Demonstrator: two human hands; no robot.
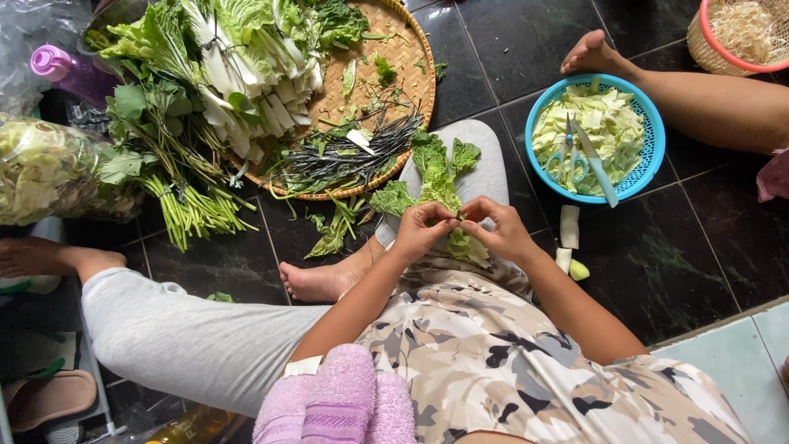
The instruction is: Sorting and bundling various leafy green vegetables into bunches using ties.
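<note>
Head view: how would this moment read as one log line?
left hand: pinching leafy greens | right hand: pinching same greens | woven tray: vegetables | blue basket: scissors, knife

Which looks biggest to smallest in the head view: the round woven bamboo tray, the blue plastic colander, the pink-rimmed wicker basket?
1. Round woven bamboo tray, clearly the widest.
2. Blue plastic colander.
3. Pink-rimmed wicker basket, unsure: the frame's edge cuts it off, so it may match the colander.

The floor point(699, 255) is of dark glossy tiles. On it lies a round woven tray point(408, 62). Right of the tray stands a blue plastic basket point(649, 156); left of the tray lie green stalks point(185, 205). Below the basket lie two pale vegetable pieces point(569, 238).
</note>
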